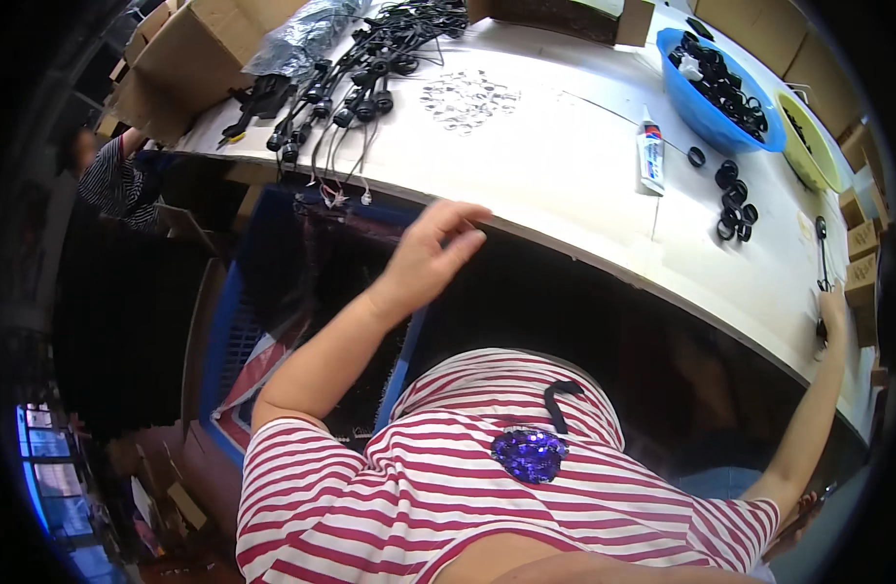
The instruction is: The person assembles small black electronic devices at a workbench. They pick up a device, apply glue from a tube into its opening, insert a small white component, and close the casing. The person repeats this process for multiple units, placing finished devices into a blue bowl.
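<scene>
The left hand (430,251) hangs just off the bench's (565,185) near edge, fingers loosely spread and curled, holding nothing; nearest to it are the loose wire ends of the black cable bundle (356,88) that drape over that edge. The right hand (831,310) rests at the bench's far right end by the near edge, touching a thin dark tool (822,251), maybe scissors or pliers; whether it grips is too small to tell. The cables look light, floppy and prone to tangling, so taking one by its thick black connector head would probably be steadier than by the thin wire. The tool looks stiff and slim, best held at its handle end. The black rings (733,200) near the right side look small, rigid and light, likely to roll. The middle of the bench offers open room between the pile of small clear parts (465,97) and the glue bottle (649,156). The blue bowl (706,117) and yellow bowl (808,161) crowd the far right corner; cardboard boxes (190,58) crowd the far left.
</scene>
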`<move>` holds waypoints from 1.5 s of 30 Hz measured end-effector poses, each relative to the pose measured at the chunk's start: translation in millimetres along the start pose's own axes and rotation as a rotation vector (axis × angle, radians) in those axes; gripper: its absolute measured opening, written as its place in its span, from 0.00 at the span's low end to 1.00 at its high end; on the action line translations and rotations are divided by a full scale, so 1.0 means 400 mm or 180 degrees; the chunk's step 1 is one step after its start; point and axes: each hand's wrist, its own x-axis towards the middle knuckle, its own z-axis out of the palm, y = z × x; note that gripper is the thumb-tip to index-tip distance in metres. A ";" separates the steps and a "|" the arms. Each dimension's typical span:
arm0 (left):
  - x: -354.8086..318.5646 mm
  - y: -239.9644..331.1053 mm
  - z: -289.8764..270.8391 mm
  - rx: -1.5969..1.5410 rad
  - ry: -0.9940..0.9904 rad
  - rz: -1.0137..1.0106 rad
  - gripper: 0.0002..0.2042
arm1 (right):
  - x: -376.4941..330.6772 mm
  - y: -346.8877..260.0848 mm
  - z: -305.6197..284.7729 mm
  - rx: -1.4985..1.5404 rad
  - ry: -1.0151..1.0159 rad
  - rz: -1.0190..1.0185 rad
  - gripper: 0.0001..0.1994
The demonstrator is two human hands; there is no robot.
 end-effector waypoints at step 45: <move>0.586 -0.362 -0.603 0.2980 0.0721 -0.1959 0.18 | -0.672 -1.257 0.033 0.2619 -0.0739 -0.3986 0.11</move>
